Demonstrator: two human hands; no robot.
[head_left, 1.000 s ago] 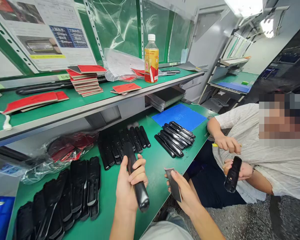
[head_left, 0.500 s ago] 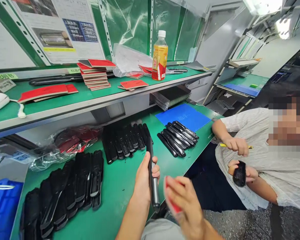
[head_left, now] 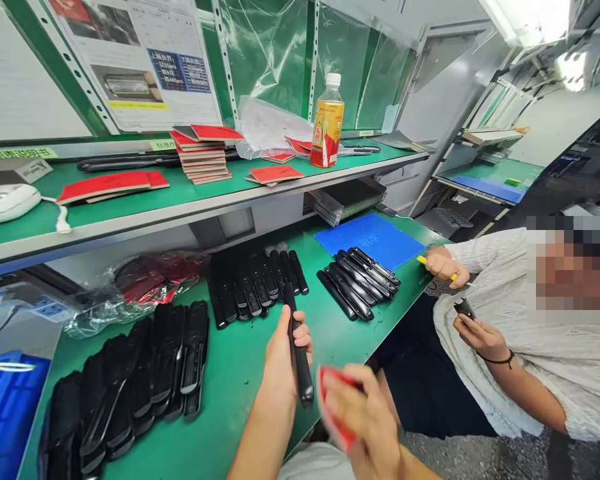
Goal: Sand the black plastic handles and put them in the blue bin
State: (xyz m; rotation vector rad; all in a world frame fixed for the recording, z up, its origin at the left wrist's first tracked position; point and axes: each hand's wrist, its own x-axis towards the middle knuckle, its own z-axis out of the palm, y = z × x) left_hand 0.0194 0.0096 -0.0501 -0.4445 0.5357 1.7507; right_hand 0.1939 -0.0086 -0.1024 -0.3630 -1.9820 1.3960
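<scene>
Black handle [head_left: 300, 367] closed in left grip [head_left: 283, 357]; right grip [head_left: 360, 427] pinching blurred red pad [head_left: 333, 407].

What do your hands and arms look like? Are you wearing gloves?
No gloves! The left hand and right hand are bare, though the right is blurry. The left arm has no sleeve on it, and its wrist has no band. A pale shirt shows below.

Bare hands [head_left: 360, 427] and forearms [head_left: 253, 447], pale grey shirt front [head_left: 313, 465]
</scene>
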